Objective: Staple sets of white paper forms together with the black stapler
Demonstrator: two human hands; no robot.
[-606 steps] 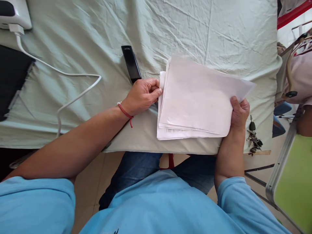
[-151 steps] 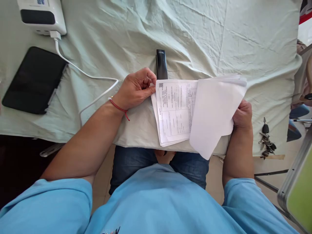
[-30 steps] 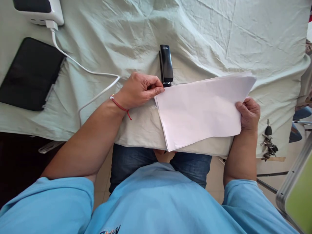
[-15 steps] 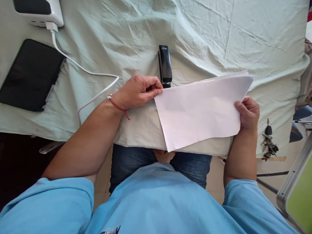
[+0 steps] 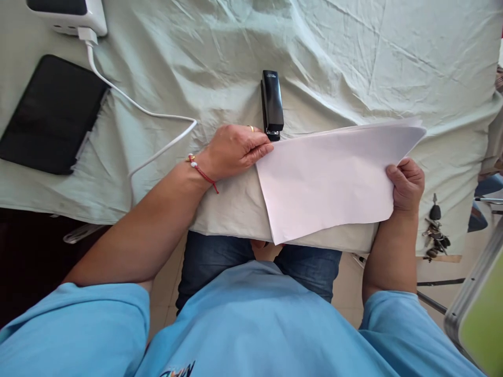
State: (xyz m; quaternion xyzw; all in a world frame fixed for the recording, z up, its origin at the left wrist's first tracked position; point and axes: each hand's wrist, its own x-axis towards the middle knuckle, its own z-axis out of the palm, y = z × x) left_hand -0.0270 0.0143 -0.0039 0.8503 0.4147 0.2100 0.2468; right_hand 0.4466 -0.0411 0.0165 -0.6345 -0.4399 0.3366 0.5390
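Several white sheets of paper (image 5: 330, 178) are held in a loose stack between my two hands, over the table's near edge. My left hand (image 5: 241, 152) pinches their upper left corner between thumb and fingers. At the right edge my right hand (image 5: 408, 183) grips the sheets, thumb on top and fingers underneath; the upper right corner curls up. Just beyond the left corner lies a black stapler (image 5: 273, 102), its front end pointing toward me. The fingers of my left hand are close to that end; whether they touch it I cannot tell.
A pale green cloth (image 5: 338, 63) covers the table in wrinkles. To the left lie a black tablet-like device (image 5: 53, 115) and a white charger box (image 5: 74, 15) with a white cable (image 5: 145, 111). A bunch of keys (image 5: 435, 233) lies at the right edge.
Both hands and the paper have shifted slightly right in view. The left fingers have closed more tightly over the corner. The stapler also appears a little further right, as the view itself moved.
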